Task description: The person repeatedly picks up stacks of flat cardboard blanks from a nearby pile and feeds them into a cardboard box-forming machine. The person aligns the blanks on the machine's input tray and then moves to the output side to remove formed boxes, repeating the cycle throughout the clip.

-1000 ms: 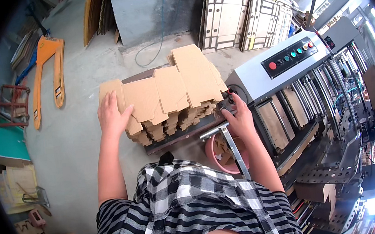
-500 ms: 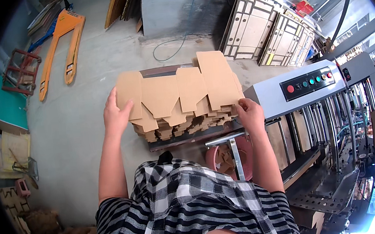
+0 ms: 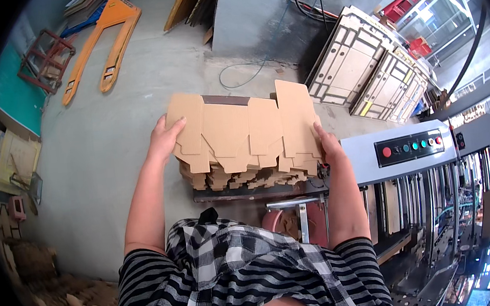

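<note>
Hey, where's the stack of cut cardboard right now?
In the head view, the cardboard stack is near the middle, between the left hand and the right hand, to the left of the black button panel.

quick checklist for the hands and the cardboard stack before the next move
1. Left hand on the stack: ok, at its left edge, thumb over the top sheet.
2. Right hand on the stack: ok, at its right edge.
3. Cardboard stack squared up: not ok, the layers along the near side are staggered.
4. Grip firm, and on how many sheets: cannot tell, the fingers' undersides are hidden.
5. Orange pallet jack away from the stack: ok, it stands apart on the floor.
</note>
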{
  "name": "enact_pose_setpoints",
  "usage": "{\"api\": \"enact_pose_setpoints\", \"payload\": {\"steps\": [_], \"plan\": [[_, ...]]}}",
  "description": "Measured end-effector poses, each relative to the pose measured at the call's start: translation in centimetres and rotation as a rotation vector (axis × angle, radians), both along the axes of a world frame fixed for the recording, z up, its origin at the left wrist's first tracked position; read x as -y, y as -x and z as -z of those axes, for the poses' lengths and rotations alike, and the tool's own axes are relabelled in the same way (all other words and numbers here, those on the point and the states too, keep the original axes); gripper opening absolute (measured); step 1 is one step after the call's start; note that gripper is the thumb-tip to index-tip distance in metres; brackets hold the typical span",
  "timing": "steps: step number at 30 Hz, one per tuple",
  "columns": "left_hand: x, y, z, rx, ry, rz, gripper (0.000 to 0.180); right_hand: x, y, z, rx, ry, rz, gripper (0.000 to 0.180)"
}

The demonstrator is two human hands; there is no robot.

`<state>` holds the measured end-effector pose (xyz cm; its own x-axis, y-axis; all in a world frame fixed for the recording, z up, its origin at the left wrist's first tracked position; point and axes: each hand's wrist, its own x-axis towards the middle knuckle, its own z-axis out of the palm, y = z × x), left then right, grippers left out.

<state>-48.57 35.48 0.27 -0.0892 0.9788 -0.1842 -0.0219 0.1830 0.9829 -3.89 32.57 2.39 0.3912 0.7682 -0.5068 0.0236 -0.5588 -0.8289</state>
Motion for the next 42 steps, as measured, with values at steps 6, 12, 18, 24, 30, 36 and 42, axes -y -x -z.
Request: {"api": "enact_pose_setpoints", "payload": {"steps": [6,12,18,24,30,36,42], "plan": [[0.2,0.6,-0.1,0.073,0.015,0.073,0.049,0.6,-0.7,-0.2,0.033,0.053,-0.105,0.064],[-0.4,0.4,-0.3,0.097,0.031,0.049,0.046,0.4,0.0,0.5,-0.128,0.022,0.000,0.055],[0.0,0.0,0.0,0.042,0.016,0.047,0.046,1.0,0.5,-1.1,-0.208,-0.026,0.038,0.052],[0.6,0.0,0.1,0.114,-0.059,0.009,0.053,2.1,0.0,-2.1,-0.404,-0.263,0.065,0.048],[1.6,-0.2,-0.1,0.214,-0.241,-0.074,0.057,3.6,-0.5,-1.2,-0.350,-0.514,-0.045,0.062],[1.4,0.5,-2.6,0.227,-0.483,-0.031,0.062,3.9,-0.6,-1.7,-0.288,-0.755,-0.038,0.070],[-1.5,1.5,-4.4,0.268,-0.608,0.111,0.085,2.6,-3.9,-3.7,-0.231,-0.834,-0.213,0.074]]}}
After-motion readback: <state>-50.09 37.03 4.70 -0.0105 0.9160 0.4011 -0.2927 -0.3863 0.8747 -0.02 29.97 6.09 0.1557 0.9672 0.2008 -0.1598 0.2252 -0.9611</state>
